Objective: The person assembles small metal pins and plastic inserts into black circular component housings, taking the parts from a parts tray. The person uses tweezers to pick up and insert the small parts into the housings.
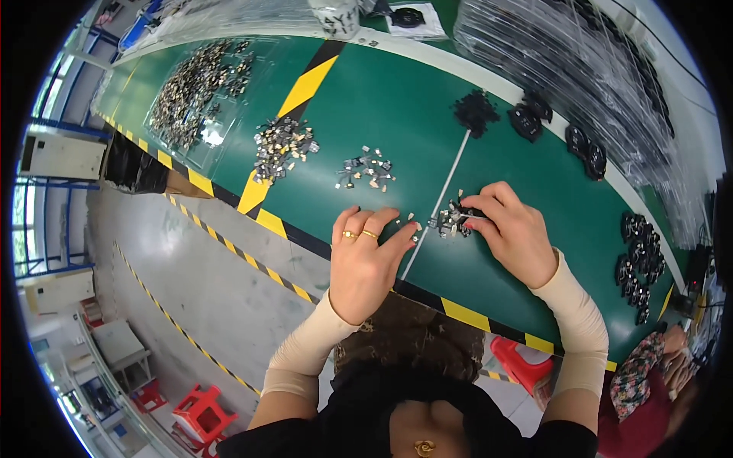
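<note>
My left hand (365, 258), with two gold rings, rests over the green table near its front edge. Its fingers are apart, and a few small metal and black parts (412, 222) lie by the thumb and forefinger. My right hand (513, 230) is closed in a pinch at a little cluster of small black and metal parts (455, 221). Something thin and pale shows between its fingertips, too small to name. Beyond my left hand lies a loose group of similar small parts (368, 169), with a denser heap (281, 149) farther left.
A clear tray (200, 156) full of small metal parts stands at the far left. A pile of black pieces (475, 112) sits at the back, round black housings (525, 122) beside it. More black parts (640, 256) lie right, near another person's floral sleeve (637, 375). Plastic-wrapped strips (550, 61) line the back.
</note>
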Tool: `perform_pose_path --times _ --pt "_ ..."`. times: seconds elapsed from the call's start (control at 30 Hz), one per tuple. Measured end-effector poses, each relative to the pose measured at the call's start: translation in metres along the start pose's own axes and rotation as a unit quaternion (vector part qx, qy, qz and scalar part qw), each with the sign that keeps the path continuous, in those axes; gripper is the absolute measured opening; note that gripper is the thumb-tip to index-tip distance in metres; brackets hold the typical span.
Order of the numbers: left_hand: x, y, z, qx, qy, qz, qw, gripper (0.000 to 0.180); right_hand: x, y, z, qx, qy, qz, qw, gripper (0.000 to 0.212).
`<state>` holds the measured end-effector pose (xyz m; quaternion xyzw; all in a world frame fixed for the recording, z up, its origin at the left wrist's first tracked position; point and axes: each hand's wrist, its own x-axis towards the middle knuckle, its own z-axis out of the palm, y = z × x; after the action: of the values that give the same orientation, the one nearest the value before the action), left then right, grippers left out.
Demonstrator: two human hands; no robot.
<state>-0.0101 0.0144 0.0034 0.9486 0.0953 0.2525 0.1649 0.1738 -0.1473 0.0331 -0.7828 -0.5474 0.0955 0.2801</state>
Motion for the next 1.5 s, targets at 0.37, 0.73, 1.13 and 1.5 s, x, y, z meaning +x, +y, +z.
perform_pose_path --times 0.37,0.73,1.13,1.5 --pt "0.017 0.021 0.013 -0.074 0.007 -0.027 0.997 0.023 -0.021 0.012 -0.020 0.202 -0.021 0.144 0.969 0.014" --pt "0.012 0.027 0.004 -0.160 -0.054 0.078 0.982 0.026 -0.019 0.018 -0.035 0.350 -0.098 0.238 0.901 0.016" --pt "0.041 0.045 0.033 -0.021 0.020 0.024 0.999 0.031 -0.023 0.022 -0.036 0.101 -0.003 0.077 0.992 0.018" --pt "0.008 0.049 0.010 -0.046 -0.049 0.061 0.996 0.039 -0.059 0.007 -0.016 0.035 -0.020 -0.107 0.993 0.025"
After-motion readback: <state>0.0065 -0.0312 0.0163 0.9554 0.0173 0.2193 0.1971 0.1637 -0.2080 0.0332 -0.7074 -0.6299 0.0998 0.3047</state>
